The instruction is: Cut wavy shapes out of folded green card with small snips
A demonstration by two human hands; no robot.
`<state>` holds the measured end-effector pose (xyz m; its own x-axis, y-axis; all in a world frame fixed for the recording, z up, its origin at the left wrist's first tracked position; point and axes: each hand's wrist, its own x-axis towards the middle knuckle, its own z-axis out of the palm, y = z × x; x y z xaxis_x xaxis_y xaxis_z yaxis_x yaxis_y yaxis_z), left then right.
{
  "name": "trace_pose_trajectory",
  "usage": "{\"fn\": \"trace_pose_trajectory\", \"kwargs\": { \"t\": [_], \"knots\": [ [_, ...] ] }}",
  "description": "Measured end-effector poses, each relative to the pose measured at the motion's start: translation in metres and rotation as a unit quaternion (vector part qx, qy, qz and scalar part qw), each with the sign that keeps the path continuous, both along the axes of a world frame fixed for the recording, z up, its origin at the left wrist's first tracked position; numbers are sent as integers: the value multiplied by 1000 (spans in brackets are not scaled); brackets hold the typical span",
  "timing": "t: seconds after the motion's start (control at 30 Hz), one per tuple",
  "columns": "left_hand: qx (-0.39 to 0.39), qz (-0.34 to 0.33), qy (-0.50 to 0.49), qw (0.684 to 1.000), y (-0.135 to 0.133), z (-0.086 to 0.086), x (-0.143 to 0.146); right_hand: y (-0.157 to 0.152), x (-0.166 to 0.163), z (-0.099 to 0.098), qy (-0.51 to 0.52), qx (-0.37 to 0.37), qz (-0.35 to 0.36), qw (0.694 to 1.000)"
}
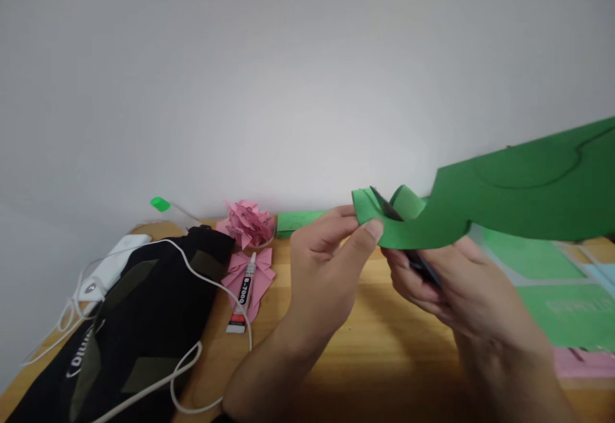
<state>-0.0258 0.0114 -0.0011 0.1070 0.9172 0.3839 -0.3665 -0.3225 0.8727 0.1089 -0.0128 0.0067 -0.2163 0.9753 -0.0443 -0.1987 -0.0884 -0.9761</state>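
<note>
A large green paper sheet (519, 186) with a dark curved line drawn on it is held up above the table. My left hand (329, 263) pinches its narrow left end between thumb and fingers. My right hand (466, 288) grips black scissors (423, 268), their handles mostly hidden by the fingers. One dark blade rises above the paper's edge, just right of my left thumb. A cut strip curls up beside the blade. The right part of the sheet passes over my right hand and runs out of view.
On the left lie a black cloth bag (158, 295), a white power strip (115, 266) and a looping white cable. A glue tube (243, 295) rests on folded pink paper (264, 269), near a pink paper bundle (248, 223). Green sheets (567, 314) lie at right. A wall stands behind.
</note>
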Motion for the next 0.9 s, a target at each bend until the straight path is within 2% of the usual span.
{"fn": "trace_pose_trajectory", "kwargs": {
  "t": [0.33, 0.67, 0.9],
  "knots": [
    [-8, -8, -12, 1000, 0, 0, 1, 2, 0, -2, 21, 20, 28, 999],
    [-22, -33, -28, 999, -2, 0, 4, 0, -3, -6, 57, 13, 11, 998],
    [-30, -48, -50, 997, -2, -1, 4, -1, 0, -4, 59, 2, 48, 997]
  ]
}}
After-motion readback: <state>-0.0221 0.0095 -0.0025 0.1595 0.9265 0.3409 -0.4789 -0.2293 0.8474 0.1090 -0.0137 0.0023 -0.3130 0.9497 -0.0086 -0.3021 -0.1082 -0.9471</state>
